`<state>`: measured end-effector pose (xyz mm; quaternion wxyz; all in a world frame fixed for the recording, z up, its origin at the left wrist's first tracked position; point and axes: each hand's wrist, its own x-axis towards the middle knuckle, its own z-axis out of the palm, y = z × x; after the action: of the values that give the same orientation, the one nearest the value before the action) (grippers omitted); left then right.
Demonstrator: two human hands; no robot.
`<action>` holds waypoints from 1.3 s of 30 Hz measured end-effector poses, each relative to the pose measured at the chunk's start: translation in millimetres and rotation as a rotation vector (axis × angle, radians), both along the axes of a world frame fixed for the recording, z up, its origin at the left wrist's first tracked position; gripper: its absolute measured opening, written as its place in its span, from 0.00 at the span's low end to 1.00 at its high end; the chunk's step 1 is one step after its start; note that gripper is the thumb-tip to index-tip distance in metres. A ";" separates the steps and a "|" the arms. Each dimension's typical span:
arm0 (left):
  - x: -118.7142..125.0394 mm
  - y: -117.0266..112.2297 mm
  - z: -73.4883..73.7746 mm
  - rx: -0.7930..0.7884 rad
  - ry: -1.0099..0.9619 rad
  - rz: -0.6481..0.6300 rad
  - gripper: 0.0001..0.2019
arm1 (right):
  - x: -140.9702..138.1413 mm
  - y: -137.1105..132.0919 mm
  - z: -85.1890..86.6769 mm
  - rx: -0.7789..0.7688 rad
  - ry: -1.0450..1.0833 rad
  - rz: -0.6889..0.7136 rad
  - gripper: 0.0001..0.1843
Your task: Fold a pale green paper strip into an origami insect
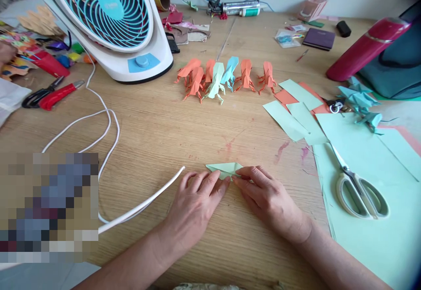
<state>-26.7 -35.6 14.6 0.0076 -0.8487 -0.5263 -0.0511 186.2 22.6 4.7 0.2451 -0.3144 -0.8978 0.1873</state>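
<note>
A small piece of folded light green paper (226, 167) lies on the wooden table in front of me, pointed at its left end. My left hand (199, 196) presses its near edge with the thumb and fingertips. At the paper's right end, my right hand (268, 198) pinches it between thumb and forefinger. The fingers cover part of its lower edge. Beyond the hands stand several folded paper figures with thin legs: orange ones (246, 75), a light green one (217, 81) and a blue one (231, 73).
Scissors (362, 193) lie on green paper sheets (371, 250) at right, near cut paper strips (286, 121) and teal paper figures (360, 97). A pink bottle (368, 49) leans behind. At left are a fan (141, 62), a white cord (144, 204) and red-handled pliers (59, 97).
</note>
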 end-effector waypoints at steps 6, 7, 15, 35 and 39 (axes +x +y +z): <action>-3.8 -4.1 1.1 -0.011 -0.012 0.058 0.22 | -1.0 1.0 2.4 0.043 0.006 0.018 0.12; -3.2 -3.8 1.7 -0.006 -0.007 0.056 0.22 | -1.4 1.2 2.4 0.048 0.008 0.017 0.12; -8.8 -6.7 -6.1 0.167 -0.050 0.032 0.21 | -1.6 1.7 -1.2 0.060 0.023 0.019 0.13; -11.0 -0.5 -1.4 0.131 -0.014 0.076 0.21 | -1.5 2.2 -1.2 0.056 0.021 0.027 0.13; -10.5 0.0 -0.8 0.176 -0.060 0.057 0.19 | -1.2 2.8 -4.4 0.044 0.032 0.025 0.13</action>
<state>-37.2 -35.6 13.8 0.0678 -0.8276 -0.5436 -0.1224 185.0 25.4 0.3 0.2640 -0.2949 -0.9014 0.1757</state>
